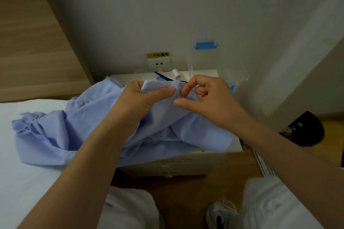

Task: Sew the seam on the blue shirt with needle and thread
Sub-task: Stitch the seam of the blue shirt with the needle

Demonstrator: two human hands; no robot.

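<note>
The light blue shirt (78, 132) lies spread from the white bed over a small white cabinet, and one fold is raised between my hands. My left hand (143, 98) grips that raised fold, thumb lying flat along its top edge. My right hand (202, 95) meets the fold from the right, forefinger and thumb pinching at the cloth's edge beside the left thumb. The needle and thread are too small to make out. A white spool of thread (175, 74) stands on the cabinet behind the hands, next to black scissors (163, 76).
The white cabinet (236, 147) stands against the wall under a socket (159, 63). A clear plastic container (234, 76) sits at its back right. The white bed (22, 173) is on the left, a black object (305, 130) lies on the floor at right. My knees and a shoe are below.
</note>
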